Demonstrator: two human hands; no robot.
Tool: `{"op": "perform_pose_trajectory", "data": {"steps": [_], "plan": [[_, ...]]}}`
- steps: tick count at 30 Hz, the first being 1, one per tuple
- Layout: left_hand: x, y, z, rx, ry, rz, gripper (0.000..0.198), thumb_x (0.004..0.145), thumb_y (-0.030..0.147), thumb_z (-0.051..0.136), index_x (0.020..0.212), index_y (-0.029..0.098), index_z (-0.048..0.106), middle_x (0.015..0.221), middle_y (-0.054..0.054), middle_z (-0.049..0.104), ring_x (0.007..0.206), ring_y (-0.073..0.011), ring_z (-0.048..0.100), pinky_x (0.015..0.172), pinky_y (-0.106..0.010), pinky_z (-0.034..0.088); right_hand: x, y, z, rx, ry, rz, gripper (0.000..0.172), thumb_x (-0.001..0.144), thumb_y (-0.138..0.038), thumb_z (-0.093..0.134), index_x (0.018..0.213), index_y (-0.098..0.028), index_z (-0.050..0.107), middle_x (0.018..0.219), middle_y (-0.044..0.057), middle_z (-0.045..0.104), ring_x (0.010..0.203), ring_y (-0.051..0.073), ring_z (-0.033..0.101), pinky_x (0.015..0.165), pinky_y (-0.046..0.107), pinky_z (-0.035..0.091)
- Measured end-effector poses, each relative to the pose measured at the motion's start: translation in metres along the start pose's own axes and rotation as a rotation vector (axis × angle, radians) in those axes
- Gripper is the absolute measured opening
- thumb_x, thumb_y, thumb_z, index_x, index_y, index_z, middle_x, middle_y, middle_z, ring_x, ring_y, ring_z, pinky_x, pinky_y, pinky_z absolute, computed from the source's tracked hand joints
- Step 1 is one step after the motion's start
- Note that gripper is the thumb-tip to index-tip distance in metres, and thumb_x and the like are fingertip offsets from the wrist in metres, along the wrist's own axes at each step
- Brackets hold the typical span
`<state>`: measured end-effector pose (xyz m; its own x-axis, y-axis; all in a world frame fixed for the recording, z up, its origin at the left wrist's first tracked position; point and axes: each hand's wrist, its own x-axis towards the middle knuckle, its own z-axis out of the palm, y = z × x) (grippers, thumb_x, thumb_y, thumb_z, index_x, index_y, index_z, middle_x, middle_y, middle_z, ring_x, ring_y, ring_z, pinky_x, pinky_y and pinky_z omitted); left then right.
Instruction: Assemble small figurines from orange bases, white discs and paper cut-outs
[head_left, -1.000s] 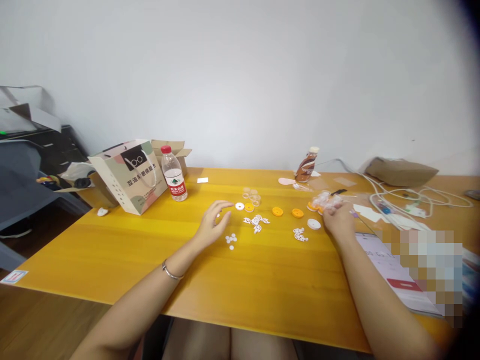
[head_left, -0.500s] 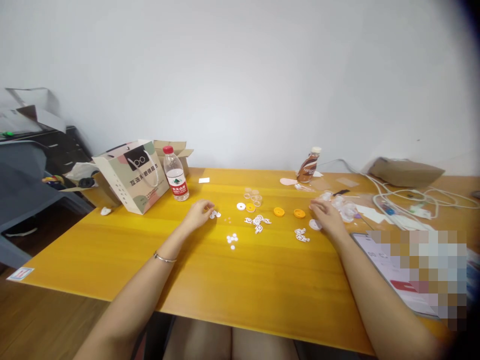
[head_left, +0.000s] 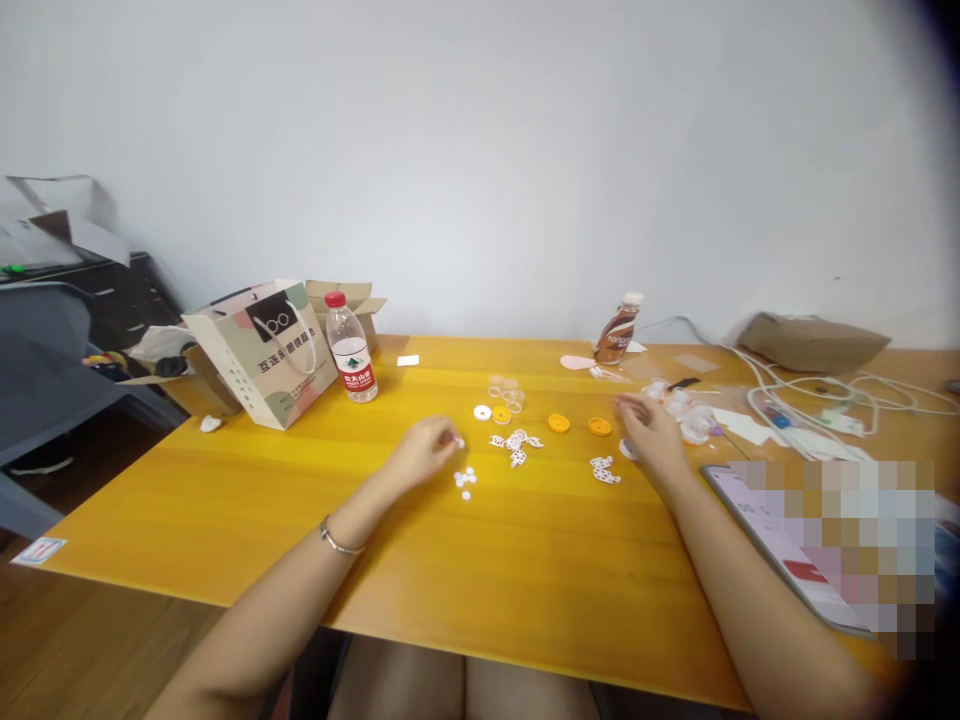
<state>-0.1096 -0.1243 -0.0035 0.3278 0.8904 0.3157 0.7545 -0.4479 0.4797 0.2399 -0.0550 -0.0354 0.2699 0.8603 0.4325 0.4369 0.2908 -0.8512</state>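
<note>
My left hand point(head_left: 425, 452) is over the table, its fingertips pinched around a small white disc point(head_left: 460, 443). Just below it lies a group of several small white discs point(head_left: 465, 479). To its right are white openwork pieces point(head_left: 516, 443) and clear rings point(head_left: 513, 398). A white ring point(head_left: 482, 412) lies beside a yellow-orange round piece point(head_left: 501, 414). My right hand point(head_left: 651, 428) rests on the table at the right, fingers loosely bent and apart, apparently holding nothing. Near it are two orange caps point(head_left: 598, 427), more white openwork pieces point(head_left: 604, 471) and a partly hidden pale disc point(head_left: 627, 450).
A water bottle point(head_left: 351, 350), a paper bag point(head_left: 266, 355) and cardboard boxes stand at the left. At the back right are a brown drink bottle point(head_left: 619, 330), plastic wrapping point(head_left: 694, 418), white cables point(head_left: 765, 385) and a brown package point(head_left: 814, 342). A tablet-like device point(head_left: 780, 545) lies beside my right forearm.
My left hand has moved right and slightly nearer to me, and a white disc shows at its fingertips. The small discs formerly beside it are no longer visible there. My right hand has barely shifted.
</note>
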Motion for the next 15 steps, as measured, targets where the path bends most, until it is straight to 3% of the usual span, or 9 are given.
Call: {"op": "perform_pose_trajectory", "data": {"steps": [2, 4, 8, 12, 15], "plan": [[-0.007, 0.02, 0.012, -0.094, -0.095, 0.157, 0.009, 0.078, 0.023, 0.05, 0.077, 0.018, 0.057, 0.076, -0.002, 0.059, 0.071, -0.0137, 0.054, 0.067, -0.024, 0.042, -0.004, -0.004, 0.003, -0.039, -0.038, -0.045, 0.023, 0.073, -0.03, 0.051, 0.092, -0.018, 0.058, 0.095, 0.009, 0.064, 0.089, 0.021, 0.061, 0.085, 0.04, 0.046], [-0.013, 0.033, 0.023, -0.101, -0.138, 0.225, 0.01, 0.078, 0.023, 0.05, 0.078, 0.018, 0.057, 0.074, -0.002, 0.058, 0.07, -0.0138, 0.053, 0.066, -0.024, 0.042, -0.008, -0.009, 0.006, -0.081, -0.063, -0.072, 0.023, 0.075, -0.03, 0.05, 0.092, -0.018, 0.059, 0.097, 0.009, 0.064, 0.089, 0.021, 0.061, 0.085, 0.04, 0.045], [-0.015, 0.035, 0.031, -0.131, -0.171, 0.217, 0.014, 0.079, 0.029, 0.051, 0.079, 0.017, 0.056, 0.075, -0.003, 0.057, 0.069, -0.0138, 0.052, 0.064, -0.024, 0.042, -0.012, -0.014, 0.01, -0.118, -0.086, -0.093, 0.024, 0.076, -0.031, 0.049, 0.093, -0.018, 0.059, 0.097, 0.009, 0.064, 0.089, 0.021, 0.06, 0.083, 0.041, 0.046], [0.001, 0.02, 0.027, -0.161, -0.028, 0.133, 0.018, 0.081, 0.033, 0.049, 0.084, 0.017, 0.055, 0.083, -0.004, 0.059, 0.078, -0.0157, 0.054, 0.073, -0.027, 0.042, -0.012, -0.016, 0.01, -0.128, -0.099, -0.105, 0.024, 0.076, -0.031, 0.049, 0.094, -0.019, 0.059, 0.098, 0.009, 0.065, 0.088, 0.021, 0.061, 0.083, 0.04, 0.046], [0.023, 0.008, 0.026, -0.042, 0.072, 0.072, 0.015, 0.08, 0.029, 0.05, 0.09, 0.018, 0.053, 0.092, -0.006, 0.059, 0.092, -0.0195, 0.052, 0.084, -0.033, 0.039, -0.013, -0.017, 0.012, -0.126, -0.103, -0.12, 0.025, 0.077, -0.032, 0.049, 0.095, -0.018, 0.059, 0.097, 0.009, 0.065, 0.088, 0.021, 0.061, 0.083, 0.041, 0.046]]}}
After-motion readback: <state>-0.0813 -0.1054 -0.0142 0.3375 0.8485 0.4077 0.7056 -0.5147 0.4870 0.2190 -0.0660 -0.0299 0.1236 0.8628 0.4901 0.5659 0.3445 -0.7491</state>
